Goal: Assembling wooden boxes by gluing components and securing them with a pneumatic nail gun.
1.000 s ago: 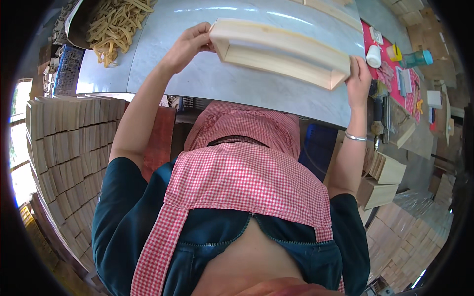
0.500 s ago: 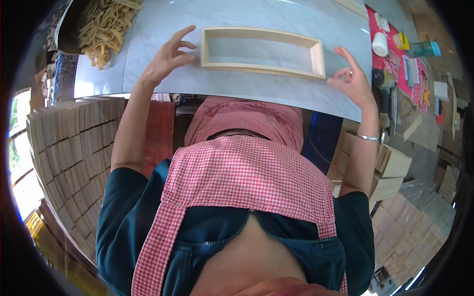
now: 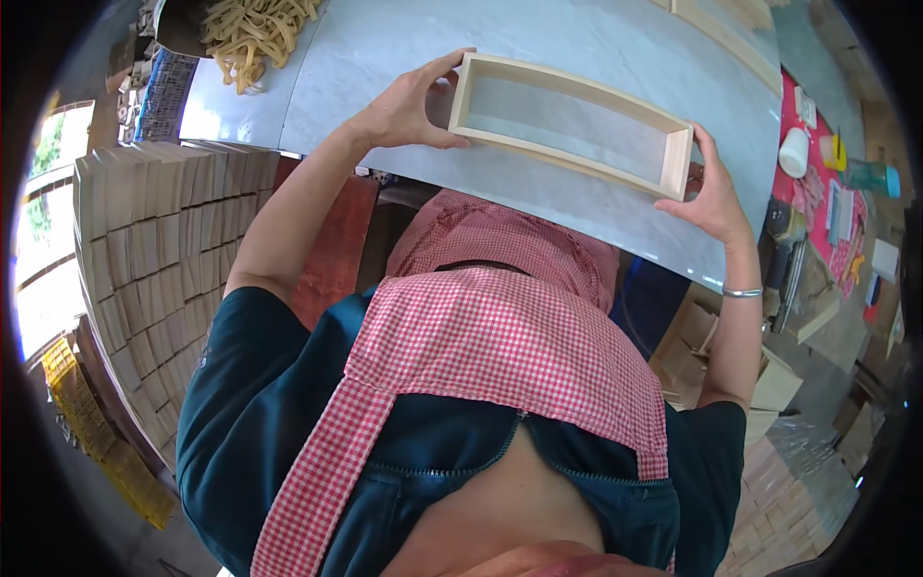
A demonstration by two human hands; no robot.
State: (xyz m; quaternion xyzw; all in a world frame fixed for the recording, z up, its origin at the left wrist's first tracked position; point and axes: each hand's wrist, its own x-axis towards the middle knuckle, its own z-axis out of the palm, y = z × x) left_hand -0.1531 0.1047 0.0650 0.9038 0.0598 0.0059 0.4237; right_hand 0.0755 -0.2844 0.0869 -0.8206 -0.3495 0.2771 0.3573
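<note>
A long, shallow frame of pale wood (image 3: 577, 165) is between my two hands above the light blue-grey table (image 3: 375, 91); its middle is open or see-through. My left hand (image 3: 409, 108) grips the left short end, thumb at the near corner and fingers at the far one. At the right short end, my right hand (image 3: 714, 192) holds in the same way, its thumb under the near corner. The frame slants, its left end farther from me than its right. Whether it still touches the tabletop, I cannot tell.
A heap of tan rubber bands (image 3: 252, 38) spills from a dark container at the far left. Wooden strips (image 3: 726, 43) lie at the far right. Stacked wood pieces (image 3: 173, 212) stand left of me. A white bottle (image 3: 793, 152) and a teal-lidded jar (image 3: 873, 177) are on the right.
Both hands were apart from the frame and have closed on its two short ends. The whole view has shifted and turned, so the frame now appears farther right and more slanted.
</note>
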